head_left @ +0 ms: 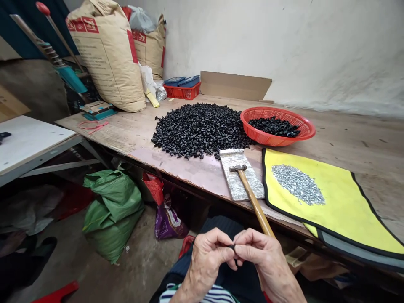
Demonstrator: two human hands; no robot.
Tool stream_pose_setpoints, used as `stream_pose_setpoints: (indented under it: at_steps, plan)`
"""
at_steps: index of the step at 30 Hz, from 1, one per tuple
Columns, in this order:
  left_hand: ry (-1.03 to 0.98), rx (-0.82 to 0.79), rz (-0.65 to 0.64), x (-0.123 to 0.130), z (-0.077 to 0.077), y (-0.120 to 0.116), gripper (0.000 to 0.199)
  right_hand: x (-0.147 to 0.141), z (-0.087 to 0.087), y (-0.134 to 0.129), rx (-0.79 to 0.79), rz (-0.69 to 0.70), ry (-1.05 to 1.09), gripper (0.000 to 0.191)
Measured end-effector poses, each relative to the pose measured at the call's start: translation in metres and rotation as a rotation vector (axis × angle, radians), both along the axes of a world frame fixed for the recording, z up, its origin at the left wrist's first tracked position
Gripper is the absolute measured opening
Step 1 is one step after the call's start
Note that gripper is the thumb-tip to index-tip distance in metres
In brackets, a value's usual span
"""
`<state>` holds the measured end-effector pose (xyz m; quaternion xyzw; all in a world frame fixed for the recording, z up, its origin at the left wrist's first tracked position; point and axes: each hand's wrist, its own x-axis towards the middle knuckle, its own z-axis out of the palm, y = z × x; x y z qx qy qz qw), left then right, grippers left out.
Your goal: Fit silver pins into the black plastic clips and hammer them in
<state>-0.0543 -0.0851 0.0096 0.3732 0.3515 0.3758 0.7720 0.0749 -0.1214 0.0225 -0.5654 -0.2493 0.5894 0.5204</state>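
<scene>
Above my lap, my left hand [210,256] and my right hand [260,252] meet at the fingertips. Between them they pinch a small black part [232,247], mostly hidden by the fingers. Beyond my hands a hammer [249,189] rests with its head on a worn metal plate [232,181] at the table's edge; its wooden handle runs toward my right hand. A large heap of black parts [198,128] lies behind the plate. To its right, a red basket [307,130] holds more black parts. Small silvery pieces [298,185] are spread on a yellow cloth [341,202].
Large paper sacks [107,59] stand at the back left, near a red crate [183,91] with blue boxes. A teal lever tool [71,78] is at the far left. Below the table are a green sack [115,214] and a purple bag [168,221].
</scene>
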Motion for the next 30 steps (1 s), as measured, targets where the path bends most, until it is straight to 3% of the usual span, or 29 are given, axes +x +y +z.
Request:
stream_pose_setpoints:
  at_steps: [12, 20, 27, 30]
  plan:
    - [-0.175, -0.071, 0.047, -0.001, -0.004, -0.001, 0.015, -0.011, 0.012, -0.001, 0.002, -0.1, 0.066, 0.02]
    - [-0.222, -0.122, 0.101, 0.004, -0.015, 0.002, 0.016, -0.015, 0.001, 0.002, 0.0, -0.121, 0.097, 0.024]
    - [-0.267, -0.124, 0.078, 0.008, -0.01, 0.007, 0.018, -0.02, 0.018, 0.003, 0.005, -0.212, 0.096, 0.02]
    - [-0.266, -0.146, 0.077, 0.01, -0.009, 0.009, 0.017, -0.02, 0.016, 0.004, 0.021, -0.229, 0.094, 0.021]
